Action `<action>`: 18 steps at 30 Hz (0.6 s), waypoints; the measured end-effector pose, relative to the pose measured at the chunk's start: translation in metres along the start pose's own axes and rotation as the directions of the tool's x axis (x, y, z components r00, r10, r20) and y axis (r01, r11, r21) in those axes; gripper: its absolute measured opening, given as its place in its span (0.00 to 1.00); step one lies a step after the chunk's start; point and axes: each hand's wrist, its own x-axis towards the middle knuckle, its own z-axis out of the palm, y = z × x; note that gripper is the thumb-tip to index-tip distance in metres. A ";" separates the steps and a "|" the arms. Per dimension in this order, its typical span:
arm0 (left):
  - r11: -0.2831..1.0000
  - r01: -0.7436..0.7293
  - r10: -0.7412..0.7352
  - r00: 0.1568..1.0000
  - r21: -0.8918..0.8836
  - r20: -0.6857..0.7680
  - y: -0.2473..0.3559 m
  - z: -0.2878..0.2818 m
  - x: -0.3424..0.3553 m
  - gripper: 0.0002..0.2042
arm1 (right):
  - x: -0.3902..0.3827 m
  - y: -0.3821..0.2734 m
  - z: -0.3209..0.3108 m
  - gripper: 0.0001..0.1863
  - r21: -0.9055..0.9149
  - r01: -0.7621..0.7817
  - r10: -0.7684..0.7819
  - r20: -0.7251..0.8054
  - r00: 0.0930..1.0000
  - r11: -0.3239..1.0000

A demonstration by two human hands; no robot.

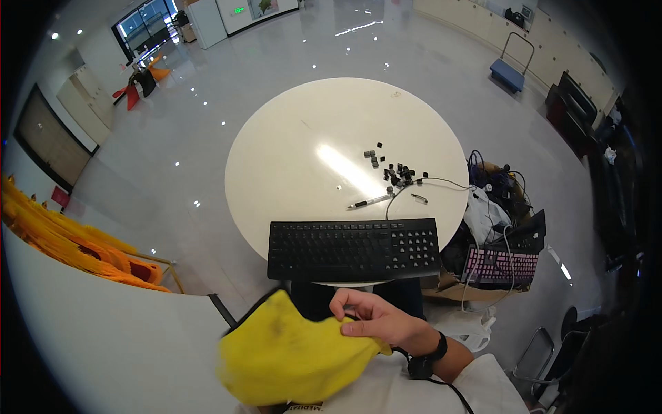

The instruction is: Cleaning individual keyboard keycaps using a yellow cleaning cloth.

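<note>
My right hand [365, 317] grips a yellow cloth [286, 352] with dark edging, thumb on top and index finger curled at its upper edge, below the table's near edge. The cloth hides my left hand. Just beyond it, a black keyboard [324, 248] lies on the round white table [276, 152]; part of its right-hand key block shows bare switches. Farther back are several loose dark keycaps [403, 172], a pen [362, 203], a small slim item [418, 199] and a cable.
A box [445, 290] at the right holds cables, bags and a pink-keyed keyboard [500, 269]. Orange fabric [103, 255] and a white surface [131, 345] are at left, a chair frame [541, 355] at lower right, a blue trolley [507, 72] farther back.
</note>
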 end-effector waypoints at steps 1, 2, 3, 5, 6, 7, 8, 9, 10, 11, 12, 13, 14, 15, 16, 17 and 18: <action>0.942 -0.176 0.142 0.981 0.287 0.135 0.006 0.012 0.002 0.25 | 0.002 -0.004 0.005 0.09 0.002 0.004 -0.004 -0.008 1.000 1.000; 0.733 -0.409 0.261 0.907 0.544 0.331 0.013 0.026 0.006 0.24 | 0.005 -0.006 0.010 0.08 -0.150 0.066 -0.074 -0.046 0.996 0.986; 0.432 -0.628 0.332 0.778 0.647 0.533 0.026 0.048 0.015 0.24 | 0.008 -0.007 0.013 0.07 -0.305 0.119 -0.148 -0.075 0.986 0.945; -0.041 -0.783 0.350 0.571 0.621 0.743 0.044 0.079 0.027 0.23 | 0.009 0.000 0.010 0.06 -0.369 0.141 -0.203 -0.134 0.970 0.919; -0.176 -0.796 0.334 0.505 0.579 0.796 0.047 0.088 0.034 0.23 | 0.003 0.002 0.003 0.06 -0.462 0.125 -0.234 -0.187 0.954 0.878; -0.252 -0.805 0.325 0.453 0.538 0.830 0.049 0.093 0.039 0.22 | -0.002 0.002 -0.003 0.06 -0.552 0.098 -0.265 -0.231 0.936 0.828; -0.226 -0.813 0.325 0.456 0.536 0.828 0.052 0.089 0.041 0.22 | -0.010 0.003 -0.014 0.09 -0.597 -0.018 -0.195 -0.290 0.937 0.802; -0.077 -0.804 0.326 0.538 0.589 0.777 0.050 0.077 0.039 0.22 | -0.012 0.003 -0.019 0.09 -0.600 -0.023 -0.190 -0.289 0.938 0.799; 0.050 -0.787 0.322 0.595 0.615 0.736 0.054 0.072 0.036 0.22 | -0.017 0.002 -0.022 0.13 -0.647 0.019 -0.266 -0.286 0.920 0.763; 0.183 -0.731 0.314 0.677 0.657 0.666 0.056 0.063 0.031 0.22 | -0.021 -0.001 -0.024 0.18 -0.691 0.058 -0.339 -0.278 0.899 0.721; 0.303 -0.651 0.306 0.758 0.696 0.576 0.054 0.050 0.028 0.22 | -0.020 -0.032 -0.008 0.25 -0.734 -0.180 -0.204 -0.401 0.893 0.655; 0.395 -0.578 0.291 0.816 0.714 0.499 0.052 0.040 0.026 0.21 | -0.013 -0.041 -0.017 0.27 -0.833 -0.206 -0.263 -0.382 0.886 0.513; 0.442 -0.524 0.283 0.851 0.728 0.442 0.049 0.034 0.024 0.21 | -0.005 -0.048 -0.033 0.25 -0.902 -0.205 -0.360 -0.349 0.865 0.381; 0.448 -0.508 0.280 0.861 0.735 0.425 0.048 0.033 0.025 0.21 | 0.003 -0.057 -0.050 0.23 -0.947 -0.217 -0.454 -0.305 0.837 0.236; 0.447 -0.493 0.278 0.869 0.746 0.408 0.046 0.033 0.025 0.21 | 0.012 -0.071 -0.068 0.20 -0.951 -0.259 -0.495 -0.310 0.812 0.171; 0.435 -0.496 0.274 0.868 0.751 0.415 0.050 0.039 0.026 0.21 | 0.020 -0.091 -0.087 0.18 -0.946 -0.306 -0.546 -0.313 0.777 0.107; 0.432 -0.486 0.277 0.873 0.760 0.401 0.044 0.037 0.027 0.21 | 0.032 -0.104 -0.121 0.17 -0.952 -0.306 -0.594 -0.241 0.768 -0.008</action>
